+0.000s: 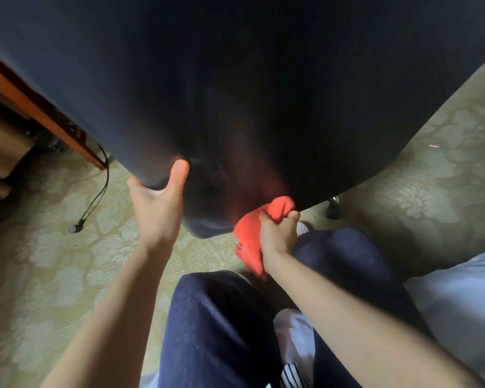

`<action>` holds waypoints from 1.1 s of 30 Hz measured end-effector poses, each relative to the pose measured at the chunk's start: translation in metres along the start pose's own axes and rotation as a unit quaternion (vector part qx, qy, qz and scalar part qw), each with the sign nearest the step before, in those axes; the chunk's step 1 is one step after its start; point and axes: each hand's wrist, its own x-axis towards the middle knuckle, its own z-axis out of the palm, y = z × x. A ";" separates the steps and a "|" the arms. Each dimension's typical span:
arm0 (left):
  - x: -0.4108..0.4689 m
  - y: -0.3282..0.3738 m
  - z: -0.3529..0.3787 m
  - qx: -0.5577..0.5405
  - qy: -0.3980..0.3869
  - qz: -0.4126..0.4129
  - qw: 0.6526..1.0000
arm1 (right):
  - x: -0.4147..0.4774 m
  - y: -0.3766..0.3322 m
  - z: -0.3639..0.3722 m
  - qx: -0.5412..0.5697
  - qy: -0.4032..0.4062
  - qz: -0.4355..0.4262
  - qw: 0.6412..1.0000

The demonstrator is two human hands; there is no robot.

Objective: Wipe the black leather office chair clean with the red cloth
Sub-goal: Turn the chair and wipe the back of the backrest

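Observation:
The black leather office chair point(235, 79) fills the upper half of the head view, its smooth back panel facing me. My left hand point(157, 203) grips the panel's lower left edge, thumb on the face and fingers wrapped behind. My right hand point(277, 233) holds the bunched red cloth point(252, 236) against the bottom edge of the panel, and the cloth's tail hangs down below the fist. A red glow from the cloth reflects in the leather just above it.
Patterned green carpet point(53, 261) covers the floor. A wooden desk edge point(39, 113) stands at the left with a black cable and plug point(76, 228) lying below it. A chair caster point(332, 208) shows at the right. My knees in dark trousers point(216, 317) are below; white bedding point(459, 298) at lower right.

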 end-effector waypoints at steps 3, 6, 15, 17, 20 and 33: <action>0.002 0.001 -0.004 0.021 -0.024 0.006 0.999 | -0.026 -0.015 -0.002 0.027 -0.030 -0.072 0.997; -0.003 0.005 -0.005 0.042 -0.038 -0.003 0.998 | -0.050 -0.032 -0.007 0.041 -0.040 -0.166 0.984; -0.019 0.005 -0.011 0.065 -0.092 -0.022 0.993 | -0.103 -0.076 -0.026 0.118 -0.062 -0.351 0.927; -0.025 0.004 -0.012 0.080 -0.091 -0.029 0.992 | -0.113 -0.087 -0.031 0.140 -0.061 -0.399 0.904; -0.035 0.009 -0.007 0.078 -0.081 -0.010 0.994 | -0.120 -0.104 -0.043 0.174 -0.032 -0.475 0.862; -0.041 0.009 0.000 0.123 -0.115 0.024 0.985 | -0.055 -0.082 -0.046 0.155 0.090 -0.401 0.898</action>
